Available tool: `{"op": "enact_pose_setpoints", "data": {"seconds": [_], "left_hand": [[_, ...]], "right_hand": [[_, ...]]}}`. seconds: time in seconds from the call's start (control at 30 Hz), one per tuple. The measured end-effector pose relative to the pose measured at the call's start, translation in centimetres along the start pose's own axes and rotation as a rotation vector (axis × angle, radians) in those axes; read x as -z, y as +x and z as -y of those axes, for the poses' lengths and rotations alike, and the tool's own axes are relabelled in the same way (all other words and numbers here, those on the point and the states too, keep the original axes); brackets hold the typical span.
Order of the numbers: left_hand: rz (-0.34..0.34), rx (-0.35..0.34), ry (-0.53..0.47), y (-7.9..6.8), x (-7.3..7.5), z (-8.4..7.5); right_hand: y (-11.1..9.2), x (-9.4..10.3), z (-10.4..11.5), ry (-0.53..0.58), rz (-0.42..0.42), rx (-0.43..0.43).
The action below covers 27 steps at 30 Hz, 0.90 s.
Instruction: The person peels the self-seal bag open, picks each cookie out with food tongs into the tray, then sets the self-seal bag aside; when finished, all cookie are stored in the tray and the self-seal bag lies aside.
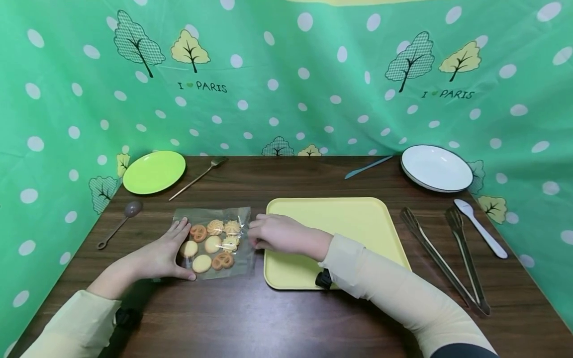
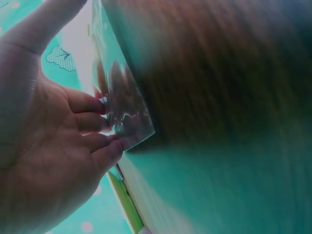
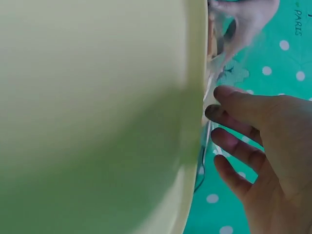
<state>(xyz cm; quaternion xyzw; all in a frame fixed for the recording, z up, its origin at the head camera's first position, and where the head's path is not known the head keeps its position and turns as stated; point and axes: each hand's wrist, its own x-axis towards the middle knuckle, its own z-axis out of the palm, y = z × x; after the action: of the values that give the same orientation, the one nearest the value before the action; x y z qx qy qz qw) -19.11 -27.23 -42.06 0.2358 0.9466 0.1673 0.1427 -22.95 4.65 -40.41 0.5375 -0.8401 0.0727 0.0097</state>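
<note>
A clear bag of cookies [image 1: 212, 244] lies flat on the table, with round, swirled and pretzel-shaped cookies showing through. My left hand [image 1: 165, 251] rests at the bag's left side, fingers and thumb spread along its edge. In the left wrist view, its fingertips [image 2: 115, 145] touch the clear plastic. My right hand [image 1: 279, 233] is at the bag's right edge, over the left rim of a yellow tray [image 1: 340, 214]. Seen from the right wrist, the thumb and loosely bent fingers of that hand [image 3: 263, 141] are apart, their tips close to the plastic.
A green plate [image 1: 154, 172], a fork [image 1: 197, 179] and a brown spoon [image 1: 121, 223] lie at the left. Toward the right are a blue knife [image 1: 368, 167], white plates [image 1: 436, 167], metal tongs [image 1: 440, 261] and a white knife [image 1: 482, 229]. A polka-dot curtain [image 1: 286, 64] hangs behind.
</note>
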Motion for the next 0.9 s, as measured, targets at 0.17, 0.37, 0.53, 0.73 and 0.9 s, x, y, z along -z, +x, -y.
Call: {"op": "enact_pose_setpoints", "data": {"seconds": [0.17, 0.37, 0.53, 0.73, 0.9], "left_hand": [[-0.006, 0.0, 0.004, 0.0, 0.1, 0.1], [-0.002, -0.007, 0.007, 0.0, -0.1, 0.2], [-0.002, -0.006, 0.012, 0.1, -0.3, 0.1], [-0.006, -0.011, 0.012, 0.1, -0.2, -0.1], [-0.004, -0.011, 0.019, 0.0, 0.0, -0.3]], "right_hand": [[-0.4, 0.0, -0.5, 0.009, 0.006, 0.01], [1.1, 0.9, -1.1, 0.075, -0.006, 0.002], [2.9, 1.0, -1.5, 0.041, 0.041, -0.021], [4.1, 0.5, -1.4, -0.047, 0.114, -0.065], [4.0, 0.3, -1.6, -0.086, 0.099, -0.073]]}}
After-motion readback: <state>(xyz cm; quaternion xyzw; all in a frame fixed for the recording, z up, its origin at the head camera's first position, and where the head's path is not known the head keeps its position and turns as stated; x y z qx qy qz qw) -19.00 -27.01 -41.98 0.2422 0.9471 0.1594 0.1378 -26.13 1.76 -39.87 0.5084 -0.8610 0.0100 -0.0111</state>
